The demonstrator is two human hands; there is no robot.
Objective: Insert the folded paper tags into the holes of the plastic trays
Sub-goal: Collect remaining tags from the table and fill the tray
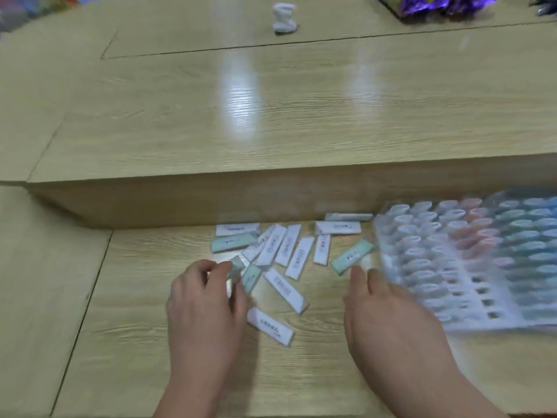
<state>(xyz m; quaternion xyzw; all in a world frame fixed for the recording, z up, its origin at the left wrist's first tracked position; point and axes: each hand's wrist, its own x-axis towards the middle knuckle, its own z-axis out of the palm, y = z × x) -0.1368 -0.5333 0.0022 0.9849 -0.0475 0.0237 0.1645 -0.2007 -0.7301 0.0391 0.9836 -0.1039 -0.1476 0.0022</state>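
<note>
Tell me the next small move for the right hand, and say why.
Probably pinch the green tag lying at its fingertips. The right hand is open and holds nothing, the left hand pinches a folded tag of its own, and the plastic tray beside the right hand has open holes in its near rows to fill.

Free: table [135, 342] near-left corner; paper tags [280, 251] litter middle; plastic tray [470, 267] blocks right edge; raised ledge [211, 200] walls rear.
</note>
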